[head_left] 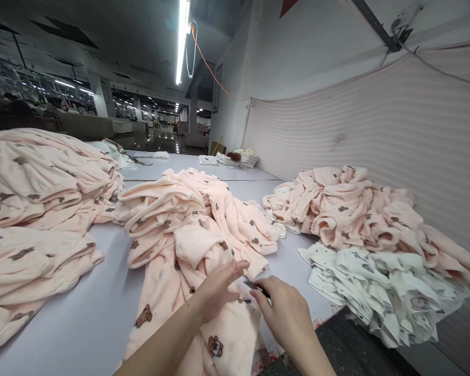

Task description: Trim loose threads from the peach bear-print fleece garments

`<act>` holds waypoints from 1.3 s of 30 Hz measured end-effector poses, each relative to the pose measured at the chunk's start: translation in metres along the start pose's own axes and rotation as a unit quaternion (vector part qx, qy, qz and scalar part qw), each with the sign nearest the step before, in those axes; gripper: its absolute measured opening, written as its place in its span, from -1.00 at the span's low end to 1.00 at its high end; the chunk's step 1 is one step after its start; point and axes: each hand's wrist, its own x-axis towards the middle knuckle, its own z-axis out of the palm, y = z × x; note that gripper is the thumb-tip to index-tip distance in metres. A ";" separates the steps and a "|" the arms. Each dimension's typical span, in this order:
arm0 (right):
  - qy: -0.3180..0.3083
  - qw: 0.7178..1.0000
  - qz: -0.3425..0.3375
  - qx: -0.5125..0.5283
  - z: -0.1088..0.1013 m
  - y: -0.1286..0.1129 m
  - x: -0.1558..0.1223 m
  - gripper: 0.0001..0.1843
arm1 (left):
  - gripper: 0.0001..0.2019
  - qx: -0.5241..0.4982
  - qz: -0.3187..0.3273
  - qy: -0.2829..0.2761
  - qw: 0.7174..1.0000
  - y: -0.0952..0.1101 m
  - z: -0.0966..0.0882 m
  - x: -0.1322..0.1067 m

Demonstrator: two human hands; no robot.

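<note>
A pale pink fleece garment point(164, 292) printed with small brown bears lies in front of me, running from a crumpled heap down to the table's near edge. My left hand point(219, 292) rests on it, fingers stretched out and thumb apart. Just to the right, my right hand point(288, 308) is closed around small dark thread snips point(263, 290), their blades pointing left toward the fabric. The snips' handles are mostly hidden by the fingers.
More pink fleece is piled at the left point(43, 183) and right point(348, 203). White printed pieces point(379, 287) hang over the table's right edge. Stacks of white cloth point(227, 159) stand at the back of the pale table point(102, 297). A striped cloth point(368, 115) covers the wall.
</note>
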 end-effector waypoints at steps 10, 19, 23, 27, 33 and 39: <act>-0.076 0.920 0.073 0.378 0.099 0.033 -0.018 -0.85 | -0.69 -0.121 0.114 0.127 0.978 0.045 -0.060 -0.028; -0.018 0.946 0.006 0.324 0.062 0.041 0.024 -0.73 | -0.60 0.186 0.066 0.188 0.962 0.006 -0.084 -0.090; 0.152 0.954 0.016 0.260 0.018 0.037 0.077 -0.73 | -0.64 0.428 0.038 0.127 0.894 -0.009 -0.058 -0.101; 0.198 0.954 0.021 0.223 0.002 0.024 0.118 -0.75 | -0.63 0.593 -0.014 0.105 0.799 -0.031 -0.028 -0.100; 0.055 0.960 -0.009 0.275 0.045 0.022 0.065 -0.76 | -0.78 0.578 0.065 0.110 0.806 -0.066 -0.036 -0.096; -0.085 0.928 -0.072 0.355 0.077 0.019 -0.036 -0.78 | -0.91 0.251 0.091 0.115 0.957 -0.068 -0.036 -0.096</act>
